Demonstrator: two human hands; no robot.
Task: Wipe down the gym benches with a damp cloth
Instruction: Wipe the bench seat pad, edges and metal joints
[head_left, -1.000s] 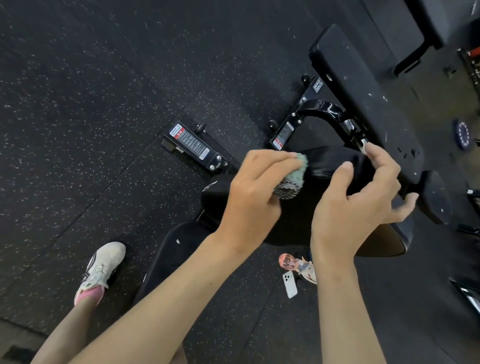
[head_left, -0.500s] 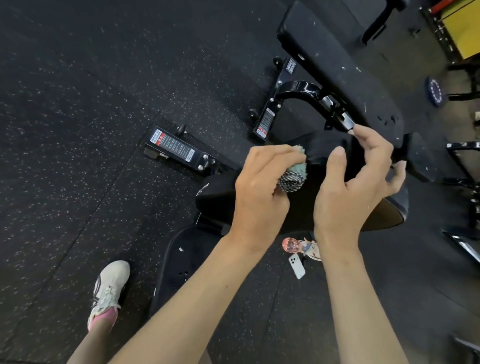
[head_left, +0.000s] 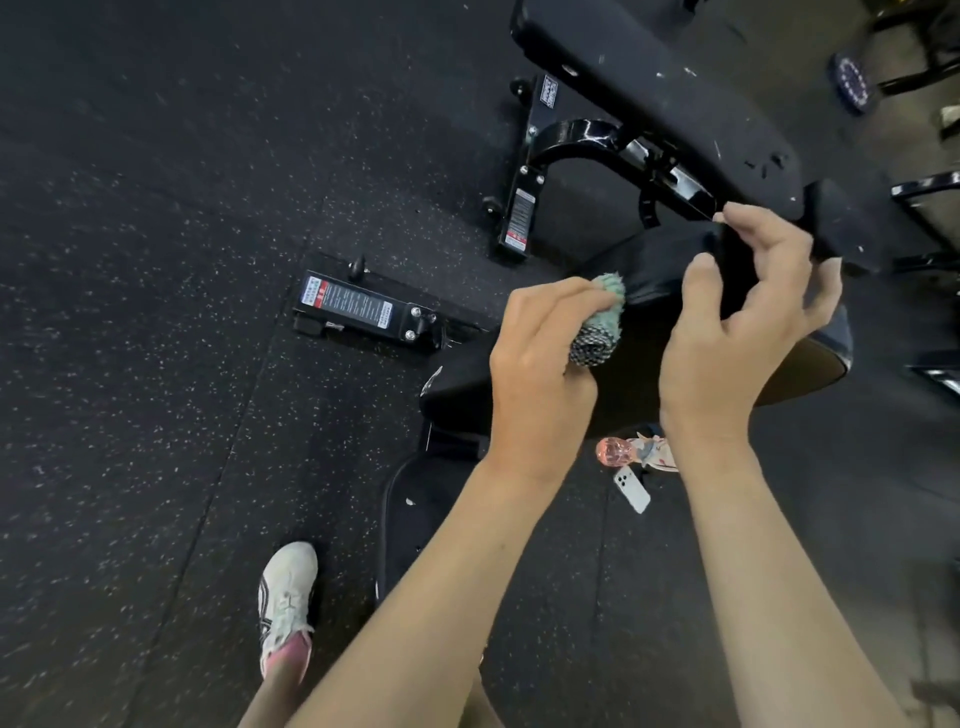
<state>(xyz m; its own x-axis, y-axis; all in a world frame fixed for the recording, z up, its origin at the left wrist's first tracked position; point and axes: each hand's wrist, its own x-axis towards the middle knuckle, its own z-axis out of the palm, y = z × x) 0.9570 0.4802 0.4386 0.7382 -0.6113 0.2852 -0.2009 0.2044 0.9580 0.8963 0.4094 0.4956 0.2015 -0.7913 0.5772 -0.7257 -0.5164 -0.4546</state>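
Note:
A black padded gym bench pad (head_left: 649, 270) sits just in front of me, its top end under both hands. My left hand (head_left: 540, 364) grips a bunched teal and grey cloth (head_left: 600, 325) and holds it against the pad's left edge. My right hand (head_left: 737, 332) pinches the pad's upper corner between thumb and curled fingers. A second, longer black bench pad (head_left: 660, 98), flecked with white specks, runs diagonally behind on a glossy black frame (head_left: 576, 137).
A black frame foot with a warning label (head_left: 363, 306) lies on the speckled rubber floor (head_left: 156, 260). A white phone (head_left: 631, 488) and a pink figurine (head_left: 615, 452) lie on the floor between my forearms. My white shoe (head_left: 288, 597) stands lower left. A weight plate (head_left: 849, 83) lies upper right.
The view has shifted so the benches sit higher and further right. Both hands keep their hold; the cloth stays at the pad's left edge.

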